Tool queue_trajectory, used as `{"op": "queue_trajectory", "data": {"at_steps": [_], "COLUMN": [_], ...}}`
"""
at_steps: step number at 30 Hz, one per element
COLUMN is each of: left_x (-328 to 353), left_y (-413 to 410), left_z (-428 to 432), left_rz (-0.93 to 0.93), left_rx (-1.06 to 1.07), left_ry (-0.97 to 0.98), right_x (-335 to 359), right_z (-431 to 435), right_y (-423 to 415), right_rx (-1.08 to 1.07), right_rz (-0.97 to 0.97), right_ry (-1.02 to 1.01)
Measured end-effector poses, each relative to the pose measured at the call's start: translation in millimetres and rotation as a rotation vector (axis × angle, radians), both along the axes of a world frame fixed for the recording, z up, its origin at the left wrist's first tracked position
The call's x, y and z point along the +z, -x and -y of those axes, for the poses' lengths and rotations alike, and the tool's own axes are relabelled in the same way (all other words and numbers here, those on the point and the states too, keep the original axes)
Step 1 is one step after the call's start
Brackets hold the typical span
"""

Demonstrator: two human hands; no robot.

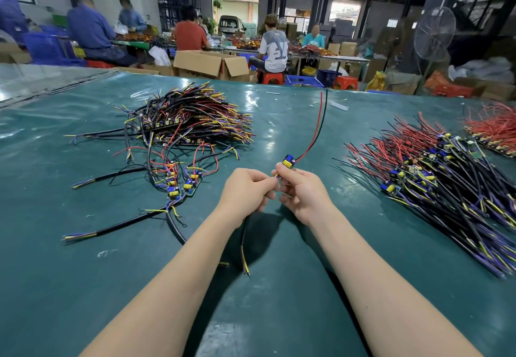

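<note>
Above the green table [279, 287], my right hand [303, 194] pinches a small circuit board [288, 162] with yellow and blue parts. A red and a black wire [318, 130] run up and away from that board. My left hand [245, 192] grips a black cable [244, 247] whose yellow and orange wire ends hang down below the wrist. Both hands meet at thin yellow and purple wires between the board and the cable.
A tangled heap of wired boards and black cables [184, 122] lies at the left. A laid-out row of boards with red, black and purple wires [435, 178] lies at the right, another red-wired batch [494, 130] beyond. People sit at far benches among cardboard boxes [209, 63].
</note>
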State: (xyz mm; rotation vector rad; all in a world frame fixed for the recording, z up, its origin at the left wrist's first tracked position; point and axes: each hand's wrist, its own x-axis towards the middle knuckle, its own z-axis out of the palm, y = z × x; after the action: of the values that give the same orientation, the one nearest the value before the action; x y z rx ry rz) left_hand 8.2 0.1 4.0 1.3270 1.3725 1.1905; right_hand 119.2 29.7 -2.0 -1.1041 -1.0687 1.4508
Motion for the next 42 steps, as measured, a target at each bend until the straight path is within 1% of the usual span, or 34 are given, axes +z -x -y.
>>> {"op": "queue_trajectory", "data": {"at_steps": [2,5,9,12,14,16,18,20,24,25,26,27,28,31,32,35,37,40,42], "left_x": [-0.8,-1.0,-0.4,-0.1,-0.3,-0.6,-2.0,-3.5,-5.2,-5.1,-5.1,-5.0,-5.1,-4.1,-4.5,-6.2,-5.8,-4.5,-4.1], "left_y": [-1.0,-1.4,-2.0,-3.0,-2.5,-2.0,-2.1,-1.9,0.7,0.7,0.5,0.1,-0.4,-2.4,-2.4,-1.3,1.2,2.5,-1.9], "left_z": [-0.4,-0.2,-0.6,0.8,1.2,1.2,0.7,0.2,0.4,0.6,0.4,0.7,0.2,-1.0,-1.2,-1.9,-1.8,-1.6,-0.5], "left_rz": [-0.080,-0.111,-0.058,-0.021,0.010,0.030,0.017,-0.081,-0.482,-0.548,-0.571,-0.552,-0.476,-0.057,0.009,-0.041,-0.041,0.048,0.162], "left_rx": [0.041,0.057,0.075,0.073,0.072,0.067,0.059,0.072,0.185,0.216,0.238,0.245,0.233,0.113,0.083,0.022,-0.040,-0.071,-0.088], "left_ry": [-0.053,-0.054,-0.025,0.002,0.014,0.019,0.001,-0.037,-0.149,-0.166,-0.175,-0.171,-0.160,-0.081,-0.069,-0.108,-0.123,-0.127,-0.055], "right_x": [0.3,0.5,1.2,1.3,1.7,1.7,0.6,-1.3,-2.5,-1.8,-0.8,0.6,2.1,4.5,4.0,0.6,-0.5,-1.4,-1.7], "right_z": [-1.4,-2.8,-4.6,-6.2,-6.2,-5.5,-5.2,-5.1,-3.4,-2.7,-2.3,-2.2,-2.3,-2.1,-2.1,-3.4,-3.8,-5.9,-7.4], "right_y": [-1.6,-4.0,-6.9,-9.2,-9.0,-8.6,-8.8,-8.2,-0.8,1.3,2.6,3.2,3.1,1.7,0.8,-3.2,-4.6,-3.9,-3.8], "right_rx": [-0.007,0.003,0.004,0.038,0.069,0.094,0.107,0.099,0.074,0.070,0.068,0.066,0.063,0.036,0.024,-0.001,0.022,0.051,0.026], "right_rz": [0.012,0.009,0.030,-0.104,-0.160,-0.137,-0.054,0.013,0.094,0.099,0.093,0.082,0.067,0.008,-0.007,0.017,0.053,-0.002,-0.064], "right_ry": [0.036,0.082,0.081,0.092,0.081,0.060,0.037,0.018,-0.041,-0.055,-0.069,-0.086,-0.107,-0.141,-0.139,-0.147,-0.169,-0.159,-0.142]}}
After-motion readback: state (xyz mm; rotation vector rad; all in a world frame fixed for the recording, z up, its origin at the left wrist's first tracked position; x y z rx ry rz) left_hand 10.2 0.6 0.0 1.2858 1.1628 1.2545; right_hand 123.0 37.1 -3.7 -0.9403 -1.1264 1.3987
